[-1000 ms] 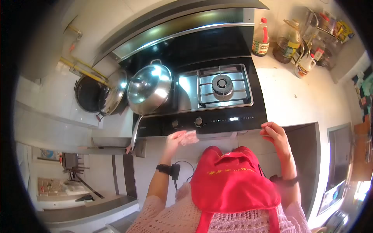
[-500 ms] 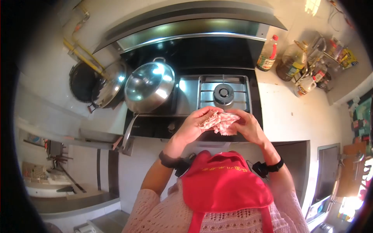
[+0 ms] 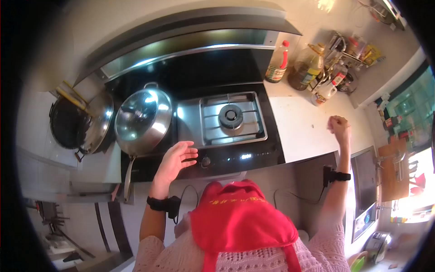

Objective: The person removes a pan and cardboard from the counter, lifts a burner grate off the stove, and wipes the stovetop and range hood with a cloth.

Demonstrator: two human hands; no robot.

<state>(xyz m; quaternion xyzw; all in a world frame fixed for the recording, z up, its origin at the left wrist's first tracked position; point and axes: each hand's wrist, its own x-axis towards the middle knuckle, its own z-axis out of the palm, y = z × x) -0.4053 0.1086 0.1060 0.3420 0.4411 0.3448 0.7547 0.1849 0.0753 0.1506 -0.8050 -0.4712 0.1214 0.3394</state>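
Note:
My left hand [image 3: 176,161] hovers over the front edge of the black gas stove [image 3: 269,156], near a control knob [image 3: 205,162]. Its fingers are spread and it holds nothing. My right hand [image 3: 340,128] is out over the white countertop [image 3: 299,131] at the right, its fingers curled closed. What it grips, if anything, is hidden; a little pink shows at its left side. The pink patterned cloth cannot be made out clearly now. Nearest to this hand is a white-capped bottle [image 3: 324,94].
A lidded steel wok [image 3: 145,122] covers the left burner, its handle [image 3: 128,177] jutting toward me. The right burner [image 3: 231,116] is uncovered. Further left lean dark pans [image 3: 68,122]. A red-capped bottle [image 3: 277,63] and an oil jug [image 3: 307,68] stand at the back right.
Both hands held a crumpled pink patterned cloth over the stove front. They have parted: my left hand moved left and opened, my right hand reached right over the counter. The view swung right.

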